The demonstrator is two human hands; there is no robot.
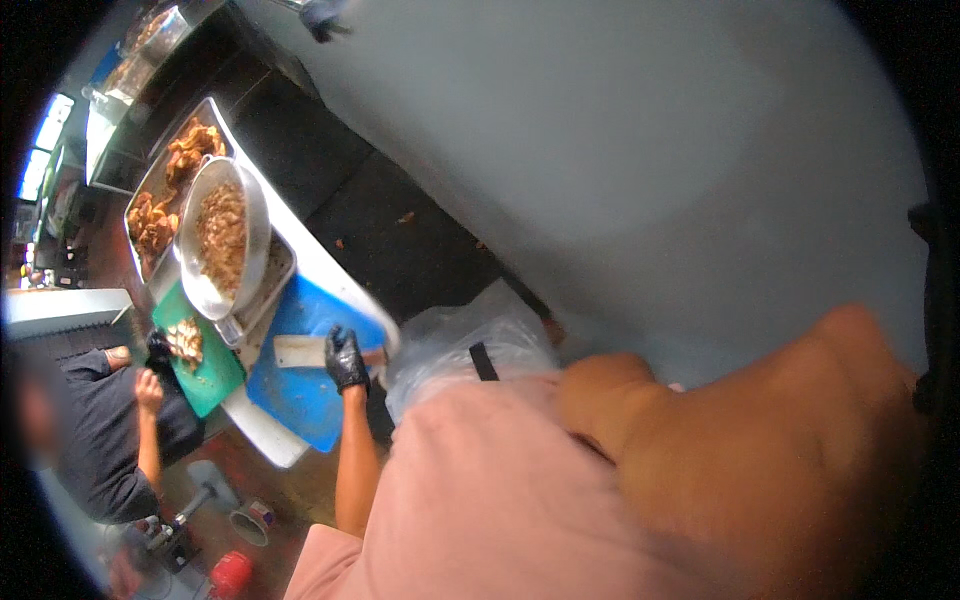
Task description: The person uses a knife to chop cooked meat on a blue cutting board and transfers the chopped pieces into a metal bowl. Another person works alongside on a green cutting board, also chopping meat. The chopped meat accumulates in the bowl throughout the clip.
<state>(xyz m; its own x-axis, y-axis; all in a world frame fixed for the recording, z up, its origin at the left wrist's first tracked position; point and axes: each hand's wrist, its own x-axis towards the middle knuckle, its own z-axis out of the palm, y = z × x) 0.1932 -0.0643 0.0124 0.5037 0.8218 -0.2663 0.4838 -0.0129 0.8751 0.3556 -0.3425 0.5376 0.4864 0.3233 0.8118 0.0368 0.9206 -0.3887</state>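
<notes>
A black glove covers my left hand [346,361], which lies across a cleaver [300,351] where the broad blade meets the handle. Its fingers are wrapped over the tool. Flat beneath the cleaver is a blue cutting board [300,405] at the near end of a white table [274,442]. My right arm is bent up close to the camera at the right, and the hand is out of view. Beyond the blue board, a large metal bowl [225,232] holds chopped brown food, probably meat. It stands over metal trays [281,262].
Browned meat pieces [193,150] lie in the far tray. A green cutting board [214,386] bears pale chopped pieces [184,341]. Across the table sits another person [112,442], one gloved hand [157,346] near that board. A grey wall [600,135] rises on the right.
</notes>
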